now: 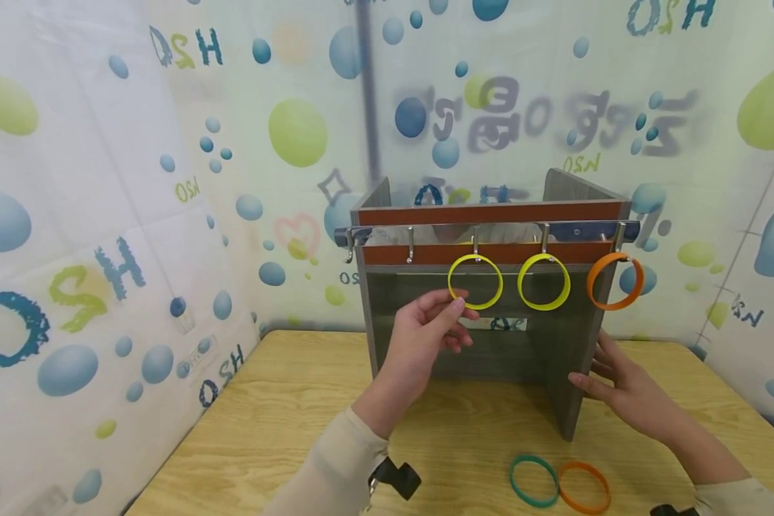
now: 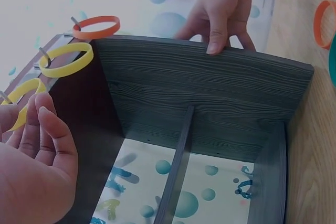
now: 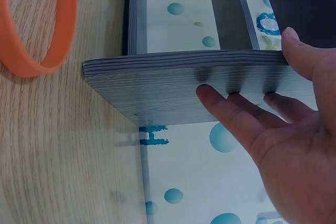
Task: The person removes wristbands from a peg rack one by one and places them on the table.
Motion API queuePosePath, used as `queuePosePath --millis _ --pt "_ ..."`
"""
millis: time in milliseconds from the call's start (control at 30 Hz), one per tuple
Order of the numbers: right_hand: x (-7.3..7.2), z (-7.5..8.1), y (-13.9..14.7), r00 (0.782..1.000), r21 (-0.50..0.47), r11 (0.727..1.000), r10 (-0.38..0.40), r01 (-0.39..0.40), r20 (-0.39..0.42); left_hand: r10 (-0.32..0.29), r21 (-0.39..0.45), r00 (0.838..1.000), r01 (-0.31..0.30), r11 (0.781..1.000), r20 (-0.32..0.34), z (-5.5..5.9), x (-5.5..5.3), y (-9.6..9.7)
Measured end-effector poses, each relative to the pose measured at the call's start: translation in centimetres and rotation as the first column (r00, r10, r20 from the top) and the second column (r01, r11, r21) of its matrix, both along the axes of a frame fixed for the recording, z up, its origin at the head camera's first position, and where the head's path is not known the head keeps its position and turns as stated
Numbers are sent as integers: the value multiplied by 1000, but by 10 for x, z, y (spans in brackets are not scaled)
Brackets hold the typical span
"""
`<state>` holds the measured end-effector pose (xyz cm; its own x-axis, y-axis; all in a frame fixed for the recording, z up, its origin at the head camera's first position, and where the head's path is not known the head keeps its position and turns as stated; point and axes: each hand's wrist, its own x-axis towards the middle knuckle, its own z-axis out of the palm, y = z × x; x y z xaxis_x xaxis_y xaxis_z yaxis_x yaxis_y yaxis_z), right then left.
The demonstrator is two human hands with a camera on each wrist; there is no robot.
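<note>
A left hand pinches a yellow ring between thumb and forefinger at its lower left rim, the other fingers loosely bent. The ring hangs upright at the fingertips, above and to the right of the palm, its opening toward the person; being round, it has no long axis. Its top sits on the middle hook of a rail along the front of a grey rack. The right hand, lower and farther from the ring, grips the rack's side panel, thumb at the front edge and fingers against the outer face.

To the ring's right, near but apart, a second yellow ring hangs on the next hook, with an orange ring on the last one. Two more hooks stand to the left. The middle hook's upturned tip bounds the ring's top; the neighboring ring narrows the room to its right.

On the worktop, in front of the rack, lie a teal ring and a loose orange ring, side by side and seemingly touching. A bubble-print curtain hangs behind.
</note>
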<state>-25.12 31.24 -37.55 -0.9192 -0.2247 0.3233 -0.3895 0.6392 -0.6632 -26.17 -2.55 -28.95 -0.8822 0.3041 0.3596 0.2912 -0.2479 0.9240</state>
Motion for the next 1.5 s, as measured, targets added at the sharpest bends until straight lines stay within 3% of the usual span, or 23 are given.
queuePosePath --millis 667,1233,1500 --pt "-2 -4 2 1000 5 1000 1 -1 -3 16 55 999 -13 998 -52 15 5 -4" --pt "-2 -2 1 1000 15 1000 -7 7 -12 3 4 1000 -3 1000 8 3 9 -13" --pt "0 -2 1 1000 -12 1000 18 -18 4 -2 1 999 2 1000 -36 8 10 -14"
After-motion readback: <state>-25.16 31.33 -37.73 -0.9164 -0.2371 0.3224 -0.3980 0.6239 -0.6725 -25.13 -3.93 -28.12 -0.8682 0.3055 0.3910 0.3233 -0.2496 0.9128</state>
